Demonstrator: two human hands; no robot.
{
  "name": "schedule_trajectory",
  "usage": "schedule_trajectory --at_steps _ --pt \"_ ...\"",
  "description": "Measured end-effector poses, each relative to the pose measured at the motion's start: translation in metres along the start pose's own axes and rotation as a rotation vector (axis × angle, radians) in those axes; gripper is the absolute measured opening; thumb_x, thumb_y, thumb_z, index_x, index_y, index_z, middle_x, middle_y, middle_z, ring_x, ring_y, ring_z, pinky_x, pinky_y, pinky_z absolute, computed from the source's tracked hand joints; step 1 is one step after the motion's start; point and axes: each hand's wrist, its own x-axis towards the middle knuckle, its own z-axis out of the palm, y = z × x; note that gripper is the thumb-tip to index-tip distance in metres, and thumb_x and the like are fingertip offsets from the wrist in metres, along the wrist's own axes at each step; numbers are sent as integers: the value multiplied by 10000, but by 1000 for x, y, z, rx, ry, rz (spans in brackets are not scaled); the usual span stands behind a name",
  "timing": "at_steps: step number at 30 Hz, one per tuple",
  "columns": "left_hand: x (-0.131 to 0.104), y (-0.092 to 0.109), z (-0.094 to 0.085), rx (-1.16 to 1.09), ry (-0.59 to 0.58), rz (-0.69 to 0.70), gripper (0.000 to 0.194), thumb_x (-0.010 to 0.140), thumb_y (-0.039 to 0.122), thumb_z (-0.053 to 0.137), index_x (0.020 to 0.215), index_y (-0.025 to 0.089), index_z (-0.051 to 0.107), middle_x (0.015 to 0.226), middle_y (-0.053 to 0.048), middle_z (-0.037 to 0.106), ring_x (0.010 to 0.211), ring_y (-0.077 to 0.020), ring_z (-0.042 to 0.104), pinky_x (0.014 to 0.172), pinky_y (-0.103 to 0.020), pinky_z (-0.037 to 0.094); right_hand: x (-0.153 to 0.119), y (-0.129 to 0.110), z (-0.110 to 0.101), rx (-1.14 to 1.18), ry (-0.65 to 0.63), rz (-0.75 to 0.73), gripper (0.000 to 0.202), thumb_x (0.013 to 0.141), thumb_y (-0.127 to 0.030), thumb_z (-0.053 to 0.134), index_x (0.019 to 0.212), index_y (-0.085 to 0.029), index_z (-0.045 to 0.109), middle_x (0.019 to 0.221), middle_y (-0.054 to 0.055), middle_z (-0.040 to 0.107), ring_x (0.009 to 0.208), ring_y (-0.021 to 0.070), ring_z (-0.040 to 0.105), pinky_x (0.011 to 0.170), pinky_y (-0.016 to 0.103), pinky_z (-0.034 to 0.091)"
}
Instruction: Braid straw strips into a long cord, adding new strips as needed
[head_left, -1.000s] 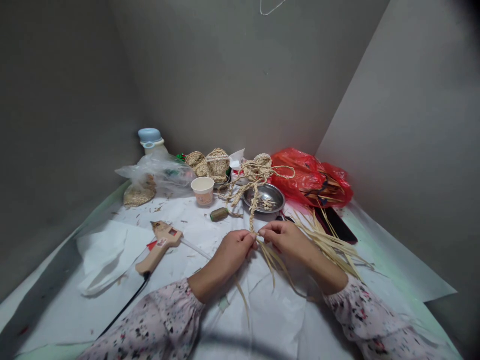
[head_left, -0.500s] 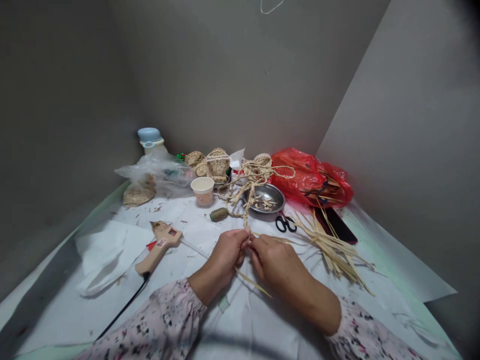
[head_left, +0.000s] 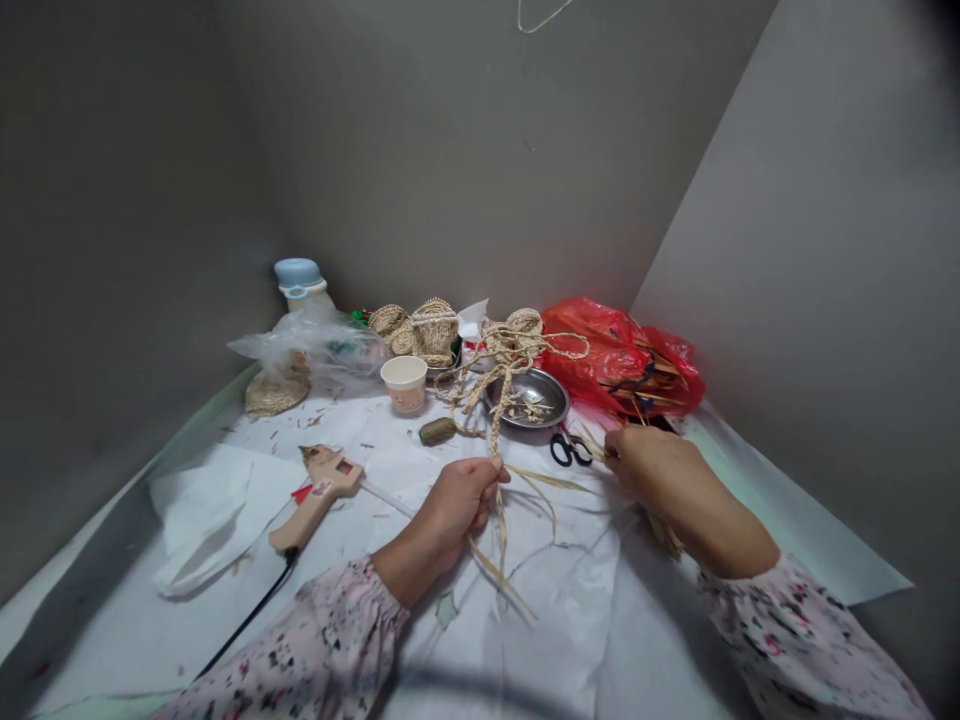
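Note:
My left hand (head_left: 466,492) pinches the near end of a straw braid (head_left: 494,436). Loose straw strands (head_left: 504,540) fan out below and to the right of that grip. The rest of the braid runs back in loops over the metal bowl (head_left: 551,398). Over on the right, my right hand (head_left: 651,468) is closed at the bundle of straw strips (head_left: 664,533), most of which it covers. Its fingertips meet at the bundle's far end, but whether a strip is between them is hidden. Black-handled scissors (head_left: 570,450) lie just left of this hand.
A glue gun (head_left: 319,495) with its cord lies at left beside crumpled white paper (head_left: 202,510). Further back are a paper cup (head_left: 405,385), a thread spool (head_left: 437,431), coiled braid pieces (head_left: 435,330), a clear plastic bag (head_left: 315,340) and a red plastic bag (head_left: 600,345).
My right hand has left the braid end and moved right to the straw bundle. My left hand keeps its pinch in place, and the loose strands now hang spread out.

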Motion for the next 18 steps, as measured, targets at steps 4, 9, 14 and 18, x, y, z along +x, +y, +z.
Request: schedule_trajectory --at_steps 4,9,14,18 --pt "0 -1 -2 -35 2 -18 299 758 429 596 764 134 544 498 109 306 391 -29 180 384 -196 104 3 -8 -5 165 319 -9 208 882 -268 496 874 -192 690 854 110 702 733 248 659 582 307 401" --pt "-1 1 -2 -71 8 -29 301 743 428 608 750 133 546 490 107 303 391 -29 181 385 -192 102 -4 -21 -18 567 544 -279 207 883 -256 517 993 -214 688 959 59 717 849 186 658 769 284 474" --pt "0 0 -2 -75 14 -13 283 753 413 602 729 139 535 493 102 307 392 -29 187 381 -188 104 -10 -25 -23 711 421 -352 204 867 -249 540 983 -234 708 927 42 732 800 185 669 728 292 494" --pt "1 -2 -3 -74 -10 8 275 773 399 587 705 140 523 507 94 325 394 -25 197 379 -186 110 -18 -29 -33 814 403 -355 209 863 -286 552 982 -242 718 916 38 729 762 172 655 666 272 486"
